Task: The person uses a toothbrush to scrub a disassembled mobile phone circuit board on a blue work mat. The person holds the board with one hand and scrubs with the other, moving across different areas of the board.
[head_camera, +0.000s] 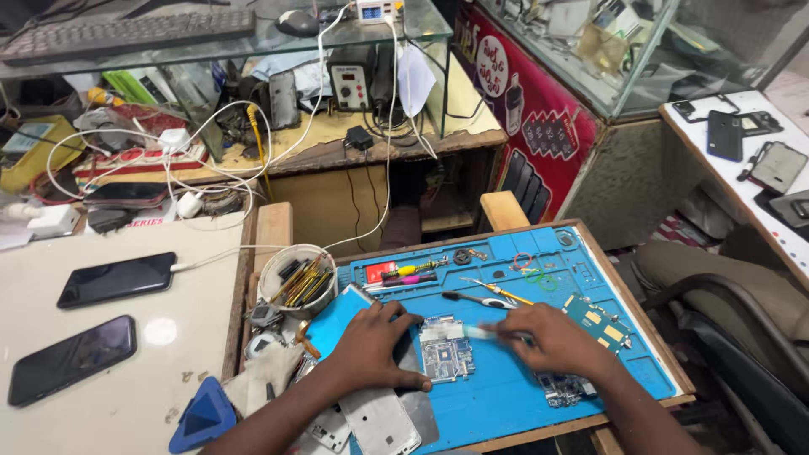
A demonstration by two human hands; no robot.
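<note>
The worktop (539, 404) carries a blue repair mat (506, 388) that covers most of its top; a second pale worktop (126, 388) to the left holds two dark phones (116, 279), one on a white cable.

On the mat, ahead of the hands, lie screwdrivers and tweezers (413, 271); a round tub of tools (297, 281) stands at its left edge. A small green board (600, 322) lies to the right.

The circuit board (447, 350) lies flat near the middle of the mat, between both hands.

The left hand (371, 345) presses flat on the mat just beside the board's left edge, fingers spread, holding nothing.

The right hand (552, 339) has its grip closed on a slim pale tool (476, 332), blurred, its tip over the board's upper edge.

Judgement: the step in hand appears to be brushing or cleaning the board surface. The next move calls for light strokes and a firm steadying left hand, lest the board slide or small parts lift.
</note>
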